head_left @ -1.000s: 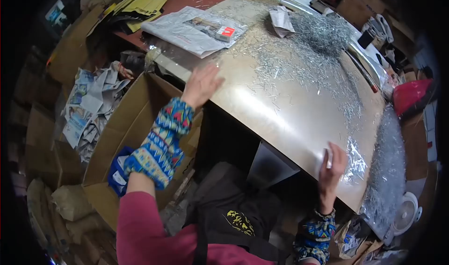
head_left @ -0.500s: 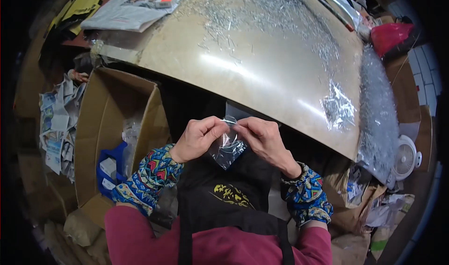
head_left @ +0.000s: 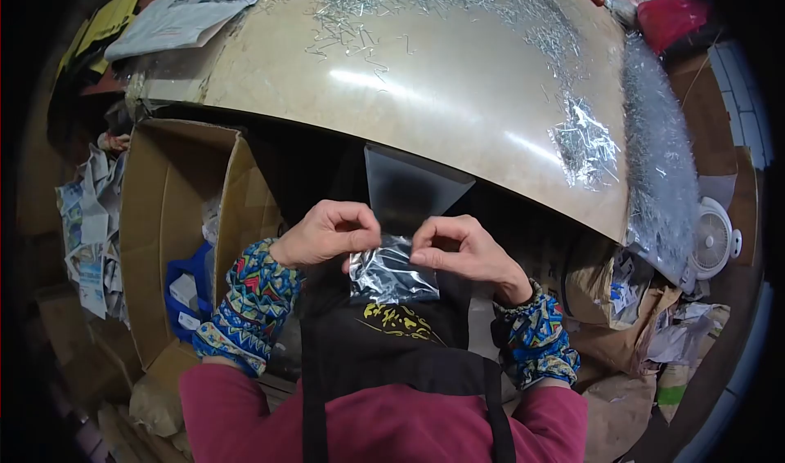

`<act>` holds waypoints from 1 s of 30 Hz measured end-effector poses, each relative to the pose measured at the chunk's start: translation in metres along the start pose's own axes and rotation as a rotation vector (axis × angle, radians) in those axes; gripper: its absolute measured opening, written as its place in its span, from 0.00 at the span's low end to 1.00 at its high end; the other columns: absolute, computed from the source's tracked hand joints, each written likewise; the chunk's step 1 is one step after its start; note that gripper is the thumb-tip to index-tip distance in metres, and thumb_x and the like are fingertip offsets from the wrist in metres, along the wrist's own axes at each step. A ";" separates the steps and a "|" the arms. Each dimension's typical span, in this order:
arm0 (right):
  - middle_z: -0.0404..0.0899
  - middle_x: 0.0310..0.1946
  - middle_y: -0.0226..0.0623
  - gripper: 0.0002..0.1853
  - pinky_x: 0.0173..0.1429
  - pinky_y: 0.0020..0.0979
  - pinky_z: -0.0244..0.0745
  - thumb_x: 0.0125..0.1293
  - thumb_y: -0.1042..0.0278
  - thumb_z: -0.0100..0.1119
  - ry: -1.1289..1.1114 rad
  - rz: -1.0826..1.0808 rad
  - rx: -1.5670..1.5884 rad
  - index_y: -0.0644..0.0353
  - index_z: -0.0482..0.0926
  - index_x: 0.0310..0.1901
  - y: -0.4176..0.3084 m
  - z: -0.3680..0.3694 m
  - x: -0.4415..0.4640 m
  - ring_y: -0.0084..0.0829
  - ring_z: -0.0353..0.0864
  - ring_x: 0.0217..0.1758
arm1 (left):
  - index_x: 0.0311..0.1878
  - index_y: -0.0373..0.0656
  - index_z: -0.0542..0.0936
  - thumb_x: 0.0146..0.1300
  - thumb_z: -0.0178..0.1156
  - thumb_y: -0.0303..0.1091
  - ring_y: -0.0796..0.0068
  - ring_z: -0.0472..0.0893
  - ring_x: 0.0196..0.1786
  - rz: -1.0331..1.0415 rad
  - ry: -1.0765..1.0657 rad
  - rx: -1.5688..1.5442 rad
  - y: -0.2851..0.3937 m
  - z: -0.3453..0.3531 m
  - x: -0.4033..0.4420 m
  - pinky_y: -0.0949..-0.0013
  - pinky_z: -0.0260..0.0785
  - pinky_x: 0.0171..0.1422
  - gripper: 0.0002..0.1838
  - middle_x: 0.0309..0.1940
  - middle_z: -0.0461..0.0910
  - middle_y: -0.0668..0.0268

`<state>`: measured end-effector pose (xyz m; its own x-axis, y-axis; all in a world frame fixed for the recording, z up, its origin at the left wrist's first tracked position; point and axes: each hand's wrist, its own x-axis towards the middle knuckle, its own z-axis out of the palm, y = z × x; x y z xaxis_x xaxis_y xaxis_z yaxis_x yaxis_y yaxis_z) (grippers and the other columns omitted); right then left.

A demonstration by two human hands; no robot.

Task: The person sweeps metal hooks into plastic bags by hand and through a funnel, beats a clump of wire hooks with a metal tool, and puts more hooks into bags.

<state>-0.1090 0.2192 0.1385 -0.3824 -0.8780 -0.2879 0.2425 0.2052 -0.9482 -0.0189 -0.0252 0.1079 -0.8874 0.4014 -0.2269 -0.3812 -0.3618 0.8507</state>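
Observation:
A small clear plastic bag (head_left: 394, 277) hangs in front of the black apron, shiny with reflections. My left hand (head_left: 334, 232) is closed, pinching the bag's upper left edge between thumb and fingers. At the upper right edge, my right hand (head_left: 464, 252) also has thumb and fingers curled in a pinch on the plastic. Whether anything lies inside the bag is hard to make out through the glare. Beyond the hands, many small bent metal wire pieces (head_left: 360, 30) are scattered over the tabletop (head_left: 458, 95).
A clear bag of metal pieces (head_left: 587, 146) lies on the table's right side. An open cardboard box (head_left: 176, 226) with a blue bag (head_left: 190, 287) stands at left. A grey panel (head_left: 413, 181) shows under the table edge. At right is a white fan (head_left: 710, 238).
Both hands have moved apart and the bag has come closer to my body, spread between them. The view has shifted, and more of the grey panel shows.

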 end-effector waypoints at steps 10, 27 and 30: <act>0.79 0.29 0.42 0.08 0.36 0.41 0.75 0.65 0.65 0.62 0.180 -0.073 -0.859 0.59 0.85 0.41 0.104 0.006 -0.013 0.47 0.81 0.33 | 0.36 0.36 0.82 0.58 0.68 0.28 0.61 0.82 0.40 0.312 0.117 1.075 -0.088 -0.021 -0.001 0.66 0.75 0.44 0.07 0.35 0.80 0.59; 0.80 0.27 0.27 0.10 0.29 0.20 0.71 0.69 0.69 0.61 0.410 0.185 0.012 0.63 0.85 0.48 0.014 -0.058 -0.044 0.16 0.75 0.25 | 0.49 0.38 0.73 0.63 0.66 0.24 0.84 0.81 0.38 -0.021 0.449 -0.127 -0.083 -0.014 0.013 0.79 0.74 0.44 0.15 0.34 0.83 0.67; 0.80 0.26 0.28 0.09 0.29 0.20 0.70 0.69 0.69 0.61 0.476 -0.013 -0.207 0.63 0.85 0.46 -0.022 -0.061 -0.005 0.16 0.76 0.25 | 0.49 0.38 0.75 0.63 0.66 0.25 0.81 0.82 0.39 -0.021 0.410 -0.159 -0.078 -0.024 0.017 0.76 0.76 0.43 0.14 0.36 0.83 0.67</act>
<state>-0.1666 0.2451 0.1522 -0.7592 -0.5968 -0.2596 0.0721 0.3194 -0.9449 -0.0102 -0.0106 0.0262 -0.8962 0.0549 -0.4402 -0.4073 -0.4950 0.7675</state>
